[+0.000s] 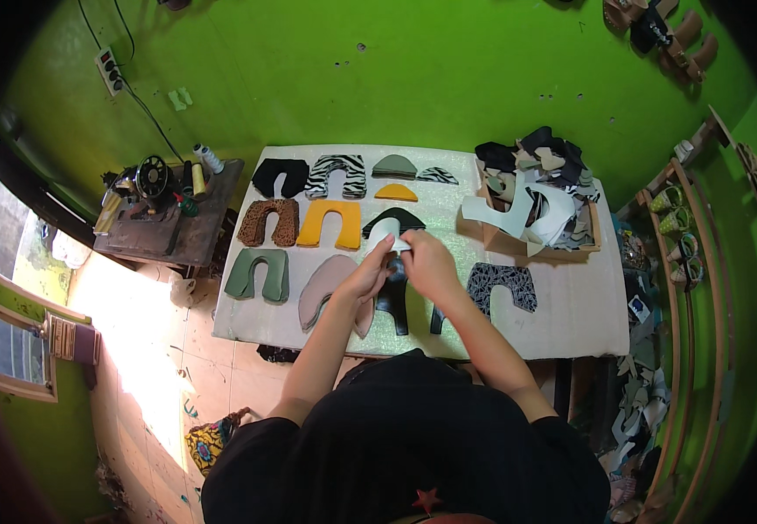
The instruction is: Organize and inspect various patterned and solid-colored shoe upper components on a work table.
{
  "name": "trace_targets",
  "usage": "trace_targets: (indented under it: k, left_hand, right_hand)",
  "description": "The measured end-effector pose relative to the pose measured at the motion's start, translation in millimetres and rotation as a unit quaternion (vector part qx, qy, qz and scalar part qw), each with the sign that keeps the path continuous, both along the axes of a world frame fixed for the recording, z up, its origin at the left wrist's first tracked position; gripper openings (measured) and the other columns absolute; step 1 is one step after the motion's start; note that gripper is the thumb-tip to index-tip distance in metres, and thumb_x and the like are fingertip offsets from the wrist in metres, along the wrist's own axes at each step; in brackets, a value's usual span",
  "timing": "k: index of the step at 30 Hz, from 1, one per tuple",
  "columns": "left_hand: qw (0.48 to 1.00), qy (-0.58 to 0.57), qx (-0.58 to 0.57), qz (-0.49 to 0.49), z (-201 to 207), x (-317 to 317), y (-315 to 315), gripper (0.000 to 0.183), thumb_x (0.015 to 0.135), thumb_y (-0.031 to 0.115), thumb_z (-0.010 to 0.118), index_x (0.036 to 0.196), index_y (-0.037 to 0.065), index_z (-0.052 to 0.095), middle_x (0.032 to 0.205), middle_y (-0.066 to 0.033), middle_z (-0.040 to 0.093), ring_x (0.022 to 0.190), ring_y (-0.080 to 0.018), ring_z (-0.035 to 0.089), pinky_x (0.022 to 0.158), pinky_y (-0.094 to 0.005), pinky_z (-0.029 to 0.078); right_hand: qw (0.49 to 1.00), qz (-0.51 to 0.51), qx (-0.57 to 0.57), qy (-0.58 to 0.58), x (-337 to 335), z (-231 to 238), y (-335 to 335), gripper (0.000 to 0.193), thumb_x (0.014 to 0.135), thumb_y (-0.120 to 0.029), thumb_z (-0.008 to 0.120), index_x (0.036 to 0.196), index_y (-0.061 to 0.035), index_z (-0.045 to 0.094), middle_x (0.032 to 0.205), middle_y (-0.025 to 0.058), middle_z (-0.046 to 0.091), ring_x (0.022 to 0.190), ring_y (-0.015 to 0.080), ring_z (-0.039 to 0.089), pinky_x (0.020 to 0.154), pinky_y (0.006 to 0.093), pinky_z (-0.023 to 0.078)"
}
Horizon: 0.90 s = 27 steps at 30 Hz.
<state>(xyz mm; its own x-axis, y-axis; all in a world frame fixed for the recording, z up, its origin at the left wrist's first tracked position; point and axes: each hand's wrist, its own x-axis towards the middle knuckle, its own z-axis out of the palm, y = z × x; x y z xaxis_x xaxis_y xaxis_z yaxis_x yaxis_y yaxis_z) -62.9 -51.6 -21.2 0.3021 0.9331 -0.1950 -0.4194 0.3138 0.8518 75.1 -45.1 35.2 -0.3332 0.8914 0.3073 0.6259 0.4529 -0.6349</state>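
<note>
Both hands meet over the middle of the table, closed on a small white curved piece (385,229). My left hand (368,276) grips its left side, and my right hand (429,269) pinches its right edge. Fingers hide part of it. Beneath them lies a black U-shaped piece (393,316), partly covered. A pale pink U-shaped piece (316,293) is under my left wrist. A black half-round piece (405,216) lies just beyond the hands. To the right of my right forearm sits a grey patterned U-shaped piece (501,286).
More U-shaped pieces lie in rows at left: yellow (316,229), leopard-print (256,229), green (243,281), zebra-print (337,166). A wooden box (562,255) of scraps stands at the right of the table (571,306). A sewing machine (151,182) is on the left; a shoe rack (688,349) at right.
</note>
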Motion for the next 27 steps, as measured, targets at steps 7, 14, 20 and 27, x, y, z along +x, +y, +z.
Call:
trace_targets:
  k: [7, 14, 20, 27]
  left_hand:
    - [0.975, 0.202, -0.005, 0.093, -26, -16, -14, 0.068, 0.082, 0.055, 0.046, 0.129, 0.008, 0.03, 0.127, -0.008, 0.036, 0.117, -0.0194, 0.029, 0.096, -0.0379, 0.021]
    - [0.996, -0.066, -0.05, -0.039, -12, -20, -30, 0.045, 0.092, 0.032, 0.041, 0.121, -0.003, 0.039, 0.112, -0.0156, 0.053, 0.096, -0.0252, 0.057, 0.077, -0.0311, 0.048]
    - [0.988, -0.096, -0.117, -0.025, -16, -34, -35, 0.035, 0.094, 0.021, 0.035, 0.12, -0.003, 0.037, 0.11, -0.0174, 0.055, 0.095, -0.0262, 0.058, 0.075, -0.0319, 0.05]
    - [0.995, -0.016, -0.061, 0.074, -22, -76, -43, 0.035, 0.085, -0.002, 0.038, 0.12, -0.006, 0.036, 0.107, -0.0182, 0.055, 0.093, -0.0238, 0.059, 0.072, -0.0322, 0.053]
  right_hand:
    - [0.93, 0.07, -0.313, 0.177, 20, 26, 30, 0.019, 0.075, -0.001, 0.045, 0.089, 0.005, 0.055, 0.069, 0.0102, 0.058, 0.053, 0.0155, 0.057, 0.048, 0.0276, 0.047]
    - [0.822, 0.037, -0.457, 0.337, 35, 0, 31, 0.018, 0.078, -0.002, 0.047, 0.092, 0.0076, 0.054, 0.077, 0.0121, 0.059, 0.058, 0.0168, 0.058, 0.048, 0.0285, 0.049]
    - [0.843, 0.027, -0.446, 0.298, 33, -34, 25, 0.021, 0.079, -0.006, 0.048, 0.095, 0.0056, 0.054, 0.079, 0.0139, 0.061, 0.059, 0.0182, 0.06, 0.051, 0.0293, 0.049]
    - [0.947, 0.061, -0.291, 0.117, 2, -74, 18, 0.032, 0.071, -0.013, 0.053, 0.095, 0.0075, 0.055, 0.078, 0.0185, 0.062, 0.064, 0.0247, 0.061, 0.06, 0.0325, 0.048]
